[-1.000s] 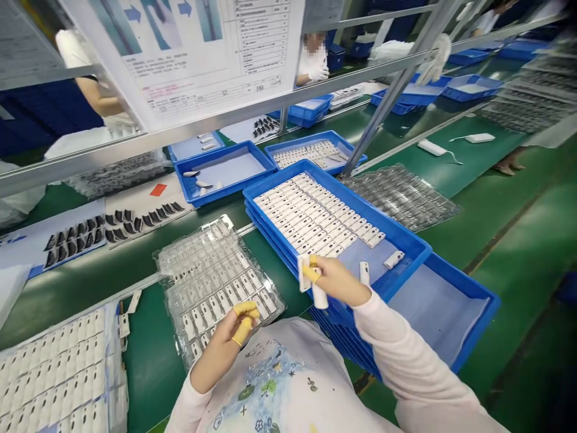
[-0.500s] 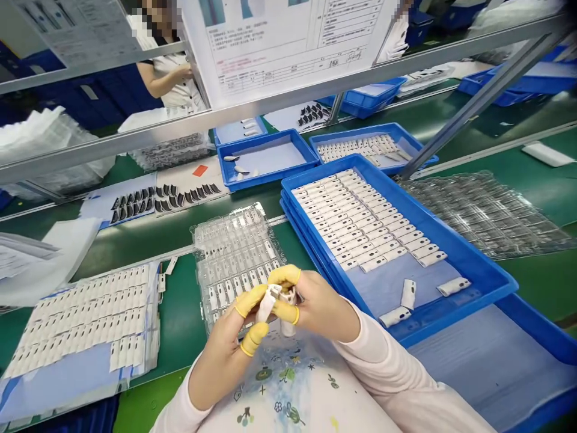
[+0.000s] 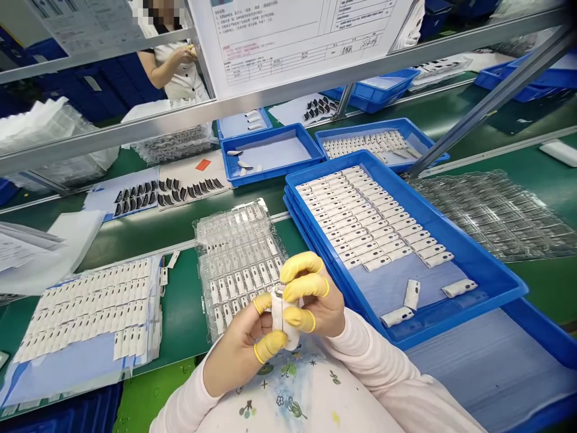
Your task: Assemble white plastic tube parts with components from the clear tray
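Both my hands meet in front of my chest, pinching one small white plastic part (image 3: pixel 280 314) between yellow finger cots. My left hand (image 3: pixel 246 343) grips it from below and the left. My right hand (image 3: pixel 315 297) closes on it from the right, fingers curled over the top. Just beyond them lies a clear blister tray (image 3: pixel 238 258) partly filled with white parts. To the right, a blue tray (image 3: pixel 469 240) holds rows of the same white parts, with three loose ones near its front.
A sheet of white parts (image 3: pixel 85 307) lies at left. Dark parts (image 3: pixel 166 191) sit on paper farther back, beside more blue trays (image 3: pixel 270 153). Empty clear blister trays (image 3: pixel 491 210) are stacked at right. A metal rail with an instruction sheet (image 3: pixel 293 36) crosses overhead; another person works behind it.
My right hand left the blue tray and joined my left in front of me. Both now close more tightly on the white part, held upright.
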`<state>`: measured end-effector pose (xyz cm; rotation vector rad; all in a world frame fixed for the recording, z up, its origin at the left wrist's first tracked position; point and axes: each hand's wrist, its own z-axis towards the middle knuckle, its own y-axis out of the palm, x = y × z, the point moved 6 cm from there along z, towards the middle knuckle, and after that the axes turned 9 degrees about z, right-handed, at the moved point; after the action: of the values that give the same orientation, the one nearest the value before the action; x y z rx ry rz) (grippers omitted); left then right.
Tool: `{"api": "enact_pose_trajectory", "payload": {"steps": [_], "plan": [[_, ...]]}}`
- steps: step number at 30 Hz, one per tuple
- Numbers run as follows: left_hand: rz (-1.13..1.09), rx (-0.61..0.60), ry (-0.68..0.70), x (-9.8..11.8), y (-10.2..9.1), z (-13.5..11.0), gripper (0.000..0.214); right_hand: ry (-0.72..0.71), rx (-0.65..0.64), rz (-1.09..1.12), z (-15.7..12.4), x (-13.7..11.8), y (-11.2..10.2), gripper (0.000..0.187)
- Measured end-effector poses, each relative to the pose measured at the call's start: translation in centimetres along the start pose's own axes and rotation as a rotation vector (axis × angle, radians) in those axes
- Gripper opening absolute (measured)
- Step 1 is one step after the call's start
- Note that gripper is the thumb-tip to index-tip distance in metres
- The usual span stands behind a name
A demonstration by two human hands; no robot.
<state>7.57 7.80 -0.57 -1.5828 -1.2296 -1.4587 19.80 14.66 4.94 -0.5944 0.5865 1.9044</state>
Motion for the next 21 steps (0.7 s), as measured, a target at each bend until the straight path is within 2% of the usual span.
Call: {"api": "enact_pose_trajectory", "payload": {"steps": [2, 4, 6, 9, 16, 21], "plan": [[0.076, 0.037, 0.078, 0.3, -0.2, -0.1, 0.038, 0.019, 0.033, -0.038, -0.3, 0.2, -0.3, 0.023], [0.226, 0.106, 0.182, 0.8, -0.5, -0.3, 0.040, 0.053, 0.015, -0.044, -0.5, 0.3, -0.4, 0.039], [0.391, 0.183, 0.293, 1.5, -0.7, -0.5, 0.043, 0.077, -0.072, -0.061, -0.7, 0.2, -0.2, 0.049], [0.560, 0.254, 0.450, 2.2, -0.8, -1.0, 0.047, 0.076, -0.193, -0.057, -0.7, -0.3, 0.2, 0.051], [0.673, 0.219, 0.661, 3.6, 0.0, -1.3, 0.050, 0.018, -0.217, 0.008, -0.7, -1.6, 0.4, 0.050], [0.726, 0.204, 0.732, 4.5, 0.3, -1.6, 0.046, -0.042, -0.248, 0.025, -0.5, -2.2, 0.7, 0.052]]}}
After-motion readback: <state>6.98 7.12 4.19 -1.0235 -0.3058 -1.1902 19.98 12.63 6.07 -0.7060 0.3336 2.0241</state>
